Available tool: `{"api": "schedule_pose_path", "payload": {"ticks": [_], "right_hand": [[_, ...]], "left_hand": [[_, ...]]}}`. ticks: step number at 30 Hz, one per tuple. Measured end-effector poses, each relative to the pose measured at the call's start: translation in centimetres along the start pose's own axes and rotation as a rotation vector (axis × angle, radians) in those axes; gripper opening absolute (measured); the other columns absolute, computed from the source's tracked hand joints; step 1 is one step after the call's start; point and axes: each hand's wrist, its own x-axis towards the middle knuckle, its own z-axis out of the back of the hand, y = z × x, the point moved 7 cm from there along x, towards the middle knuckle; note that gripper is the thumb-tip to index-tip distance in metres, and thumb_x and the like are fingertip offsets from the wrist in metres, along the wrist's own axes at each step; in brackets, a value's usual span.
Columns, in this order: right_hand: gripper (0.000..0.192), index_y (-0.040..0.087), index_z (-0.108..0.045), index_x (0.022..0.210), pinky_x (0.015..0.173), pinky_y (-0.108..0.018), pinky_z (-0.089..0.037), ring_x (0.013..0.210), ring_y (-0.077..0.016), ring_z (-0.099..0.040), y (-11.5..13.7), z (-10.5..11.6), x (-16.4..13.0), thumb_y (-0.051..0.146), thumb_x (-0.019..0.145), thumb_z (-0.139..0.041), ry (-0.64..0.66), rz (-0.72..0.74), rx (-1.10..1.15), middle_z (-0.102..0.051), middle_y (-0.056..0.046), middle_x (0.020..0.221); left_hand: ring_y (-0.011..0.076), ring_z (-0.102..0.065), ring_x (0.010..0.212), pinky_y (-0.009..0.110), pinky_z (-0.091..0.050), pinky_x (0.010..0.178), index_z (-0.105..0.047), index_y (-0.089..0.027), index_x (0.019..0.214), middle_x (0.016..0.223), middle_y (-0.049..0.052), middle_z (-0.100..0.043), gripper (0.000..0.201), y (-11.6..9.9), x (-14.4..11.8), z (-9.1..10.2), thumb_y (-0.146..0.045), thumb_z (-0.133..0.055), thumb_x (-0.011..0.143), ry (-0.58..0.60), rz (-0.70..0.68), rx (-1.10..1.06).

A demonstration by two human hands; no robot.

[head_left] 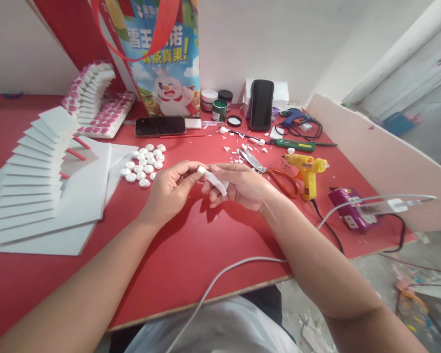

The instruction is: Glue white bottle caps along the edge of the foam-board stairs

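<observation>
Between my two hands, above the red table, is a thin white strip [217, 183] whose far left end is rolled into a small coil [202, 170]. My left hand [174, 189] pinches the coiled end between thumb and fingers. The loose part of the strip lies across the fingers of my right hand [238, 184], whose thumb presses on it near the coil. Left of my hands sits a cluster of small white rolled pieces [144, 162]. Scissors with orange handles [282, 181] lie just beyond my right wrist, with white scraps around their blades.
A yellow glue gun [307, 171], a green-handled tool [296, 145] and a purple box [353, 208] are on the right. Stacked white boards [33, 181] occupy the left. A phone [160, 126] and paint jars [219, 110] stand behind. A white cable [228, 268] crosses the front edge.
</observation>
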Motion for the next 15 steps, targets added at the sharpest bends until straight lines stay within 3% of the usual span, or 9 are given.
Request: {"api": "schedule_pose_path", "payload": {"ticks": [5, 10, 15], "right_hand": [[0.018, 0.013, -0.073, 0.103, 0.055, -0.024, -0.059, 0.05, -0.0096, -0.064, 0.2, 0.4, 0.4, 0.026, 0.09, -0.076, -0.011, 0.084, -0.1, -0.07, 0.002, 0.07], [0.029, 0.013, -0.074, 0.107, 0.055, -0.024, -0.058, 0.049, -0.0096, -0.064, 0.9, 0.6, 0.2, 0.03, 0.084, -0.081, -0.123, 0.189, -0.287, -0.07, 0.003, 0.068], [0.025, 0.015, -0.068, 0.086, 0.048, -0.022, -0.05, 0.048, -0.012, -0.067, 1.9, 0.5, -0.5, 0.037, 0.086, -0.079, -0.287, 0.333, -0.555, -0.071, 0.001, 0.065]], "left_hand": [[0.0219, -0.073, 0.09, 0.032, -0.058, 0.085, -0.077, -0.019, 0.1, 0.097, 0.007, -0.08, 0.025, 0.0, 0.0, 0.0, -0.042, -0.067, 0.094, -0.007, 0.008, -0.016], [0.0229, -0.073, 0.09, 0.033, -0.059, 0.083, -0.078, -0.019, 0.1, 0.1, 0.008, -0.08, 0.028, 0.5, -0.1, -0.1, -0.044, -0.071, 0.09, -0.045, 0.058, -0.062], [0.0229, -0.074, 0.088, 0.034, -0.059, 0.085, -0.077, -0.018, 0.099, 0.094, 0.007, -0.08, 0.028, 0.8, -0.2, -0.2, -0.043, -0.074, 0.088, -0.074, 0.1, -0.123]]}}
